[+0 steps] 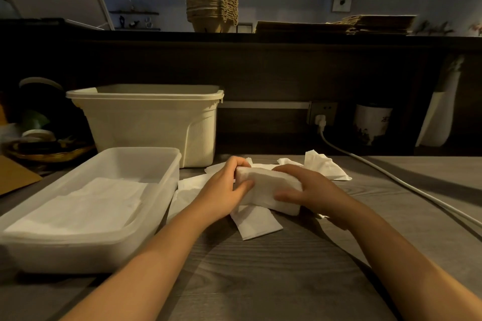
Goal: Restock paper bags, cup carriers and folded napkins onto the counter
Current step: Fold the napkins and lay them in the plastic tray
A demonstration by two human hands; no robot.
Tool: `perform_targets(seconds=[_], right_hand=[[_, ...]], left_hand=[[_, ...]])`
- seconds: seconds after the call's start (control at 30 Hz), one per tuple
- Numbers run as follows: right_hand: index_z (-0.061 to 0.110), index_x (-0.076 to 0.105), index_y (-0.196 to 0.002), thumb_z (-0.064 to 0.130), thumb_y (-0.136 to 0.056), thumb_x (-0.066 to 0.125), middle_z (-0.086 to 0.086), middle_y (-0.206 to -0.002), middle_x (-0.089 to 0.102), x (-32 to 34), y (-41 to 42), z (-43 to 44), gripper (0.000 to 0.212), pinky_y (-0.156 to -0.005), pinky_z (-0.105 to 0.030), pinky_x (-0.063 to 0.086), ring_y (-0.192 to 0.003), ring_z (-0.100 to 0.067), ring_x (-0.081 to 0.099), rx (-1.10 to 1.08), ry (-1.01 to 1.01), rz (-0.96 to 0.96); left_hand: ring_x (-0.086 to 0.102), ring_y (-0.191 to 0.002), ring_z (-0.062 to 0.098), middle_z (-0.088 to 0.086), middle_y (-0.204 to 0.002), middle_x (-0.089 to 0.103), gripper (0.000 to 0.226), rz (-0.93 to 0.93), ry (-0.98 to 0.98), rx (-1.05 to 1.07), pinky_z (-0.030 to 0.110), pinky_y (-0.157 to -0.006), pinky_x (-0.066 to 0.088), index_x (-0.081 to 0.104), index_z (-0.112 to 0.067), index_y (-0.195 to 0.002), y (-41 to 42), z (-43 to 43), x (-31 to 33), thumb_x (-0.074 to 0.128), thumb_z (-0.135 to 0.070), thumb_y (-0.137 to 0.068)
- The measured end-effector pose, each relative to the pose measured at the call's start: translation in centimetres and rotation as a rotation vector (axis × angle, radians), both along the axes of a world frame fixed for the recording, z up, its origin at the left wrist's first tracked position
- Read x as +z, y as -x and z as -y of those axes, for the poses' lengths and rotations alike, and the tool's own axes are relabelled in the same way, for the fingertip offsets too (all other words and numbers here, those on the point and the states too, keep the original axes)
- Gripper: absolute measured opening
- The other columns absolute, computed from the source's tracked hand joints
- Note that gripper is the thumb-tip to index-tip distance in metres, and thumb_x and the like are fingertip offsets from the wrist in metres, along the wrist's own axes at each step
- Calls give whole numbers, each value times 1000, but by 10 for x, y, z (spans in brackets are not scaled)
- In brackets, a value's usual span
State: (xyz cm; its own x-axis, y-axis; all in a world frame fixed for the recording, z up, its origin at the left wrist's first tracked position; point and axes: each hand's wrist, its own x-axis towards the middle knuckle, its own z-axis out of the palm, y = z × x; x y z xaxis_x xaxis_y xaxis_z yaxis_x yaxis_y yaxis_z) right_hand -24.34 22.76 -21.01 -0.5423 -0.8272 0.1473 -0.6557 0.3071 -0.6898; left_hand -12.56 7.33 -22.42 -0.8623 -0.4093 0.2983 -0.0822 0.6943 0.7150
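My left hand [224,188] and right hand [307,188] both gripping a napkin stack [266,185] at centre frame, loose napkins [254,224] beneath, clear tray [167,164] at left.

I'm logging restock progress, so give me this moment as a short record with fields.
hands: left hand and right hand both grip a napkin stack
loose: loose napkins lie on the table under the stack
tray: clear tray at left, flat napkins inside
tub: cream tub behind the tray
restocked: cup carriers and paper bags sit on the upper counter
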Motion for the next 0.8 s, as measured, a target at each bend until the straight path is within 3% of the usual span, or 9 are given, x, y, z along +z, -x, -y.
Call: perform_targets(seconds=[0.1, 0.2, 0.27, 0.33, 0.43, 0.53, 0.67, 0.8], right_hand=[[38, 45, -125, 30, -83, 66, 7, -113, 51, 0, 1, -1, 47, -87, -37, 51, -105, -15, 50, -16, -57, -38], [30, 48, -121, 25, -83, 67, 13, -101, 48, 4, 1, 0, 43, -66, -17, 48, -93, -8, 49, -54, 17, -60], [29, 48, -119, 25, -81, 69, 18, -95, 47, 5, 2, 1, 44, -60, -12, 44, -85, -3, 50, -49, 109, -14], [31, 46, -116, 24, -78, 71, 20, -96, 48, 5, 2, 1, 46, -61, -12, 44, -85, -1, 51, -25, 174, 75], [36, 48, -108, 31, -78, 71, 19, -102, 46, 5, 3, 1, 38, -67, -14, 45, -92, -4, 50, 31, 137, 163], [33, 52, -105, 40, -80, 68, 19, -102, 47, 5, 3, 1, 31, -71, -15, 45, -92, -3, 48, 46, 45, 154], [31, 46, -113, 32, -79, 70, 17, -100, 49, 2, -1, 2, 42, -82, -22, 50, -92, -5, 51, 47, -38, 109], [32, 47, -119, 27, -78, 73, 22, -96, 49, 0, -3, 2, 49, -84, -20, 48, -91, -2, 51, 40, -71, 38]], left_hand=[[48, -116, 14, -2, -135, 45, 41, 51, 32, -39, 35, -97, 46, 33, -31, -132, -2, 0, -1, 49, -28, -95], [50, -112, 12, -5, -124, 51, 29, 21, 91, -61, 30, -90, 48, 41, -30, -124, -3, -1, 1, 47, -23, -96], [51, -99, 6, -9, -113, 50, 24, -25, 82, -60, 20, -76, 47, 41, -34, -115, -4, 0, 4, 45, -19, -97], [49, -91, 3, -9, -109, 48, 24, -36, 48, -60, 19, -73, 46, 39, -35, -112, -4, 2, 6, 44, -17, -98], [51, -97, 10, -7, -110, 49, 22, 43, -7, -69, 31, -81, 49, 40, -33, -114, -6, 4, 6, 41, -18, -98], [52, -102, 14, -4, -116, 50, 24, 118, -35, -67, 38, -86, 50, 40, -35, -116, -7, 4, 3, 41, -18, -98], [54, -103, 17, -2, -119, 50, 31, 143, -53, -69, 42, -89, 51, 36, -38, -119, -8, 2, 3, 43, -17, -97], [54, -103, 26, 8, -114, 53, 31, 160, -54, -55, 44, -87, 49, 36, -37, -114, -8, 2, 3, 40, -13, -95]])
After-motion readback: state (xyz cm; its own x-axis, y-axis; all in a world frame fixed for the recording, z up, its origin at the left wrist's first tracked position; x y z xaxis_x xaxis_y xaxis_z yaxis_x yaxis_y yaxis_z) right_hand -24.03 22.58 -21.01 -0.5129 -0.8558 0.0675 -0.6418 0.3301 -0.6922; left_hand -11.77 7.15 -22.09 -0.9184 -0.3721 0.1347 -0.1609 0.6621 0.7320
